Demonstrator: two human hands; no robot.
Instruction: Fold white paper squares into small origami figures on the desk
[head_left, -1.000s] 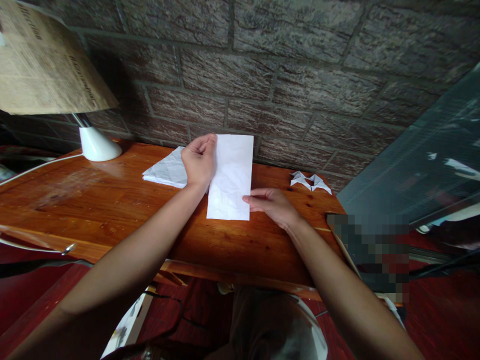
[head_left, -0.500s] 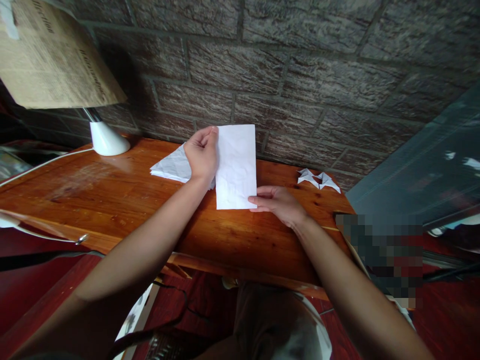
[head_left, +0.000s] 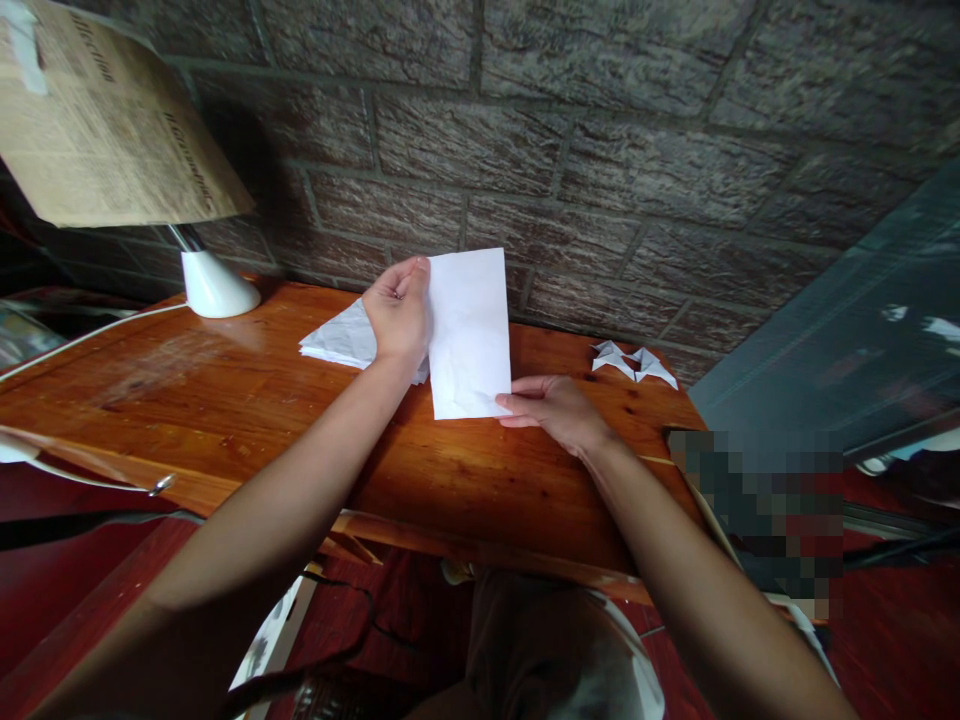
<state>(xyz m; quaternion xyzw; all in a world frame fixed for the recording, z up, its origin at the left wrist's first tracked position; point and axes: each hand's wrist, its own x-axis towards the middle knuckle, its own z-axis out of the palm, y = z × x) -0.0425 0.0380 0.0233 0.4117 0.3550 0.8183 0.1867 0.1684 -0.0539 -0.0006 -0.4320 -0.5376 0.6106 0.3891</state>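
Between my hands a white sheet of paper (head_left: 469,335) is held up above the desk, its face toward me and slightly creased near the bottom. My left hand (head_left: 397,310) pinches it at the upper left corner. The lower right corner sits between the thumb and fingers of my right hand (head_left: 551,408). Behind my left wrist lies a stack of creased white paper (head_left: 341,335), partly hidden by that hand. Two small folded paper pieces (head_left: 634,362) rest near the desk's far right corner.
The wooden desk (head_left: 225,400) runs along a dark brick wall (head_left: 525,130). A white lamp base (head_left: 217,285) with a newsprint lampshade (head_left: 112,120) stands at the left, its cord trailing off the edge. A grey panel (head_left: 840,300) rises at the right.
The sheet has tilted slightly, its top edge leaning a little left along with my left hand. Both hands keep the same grip.
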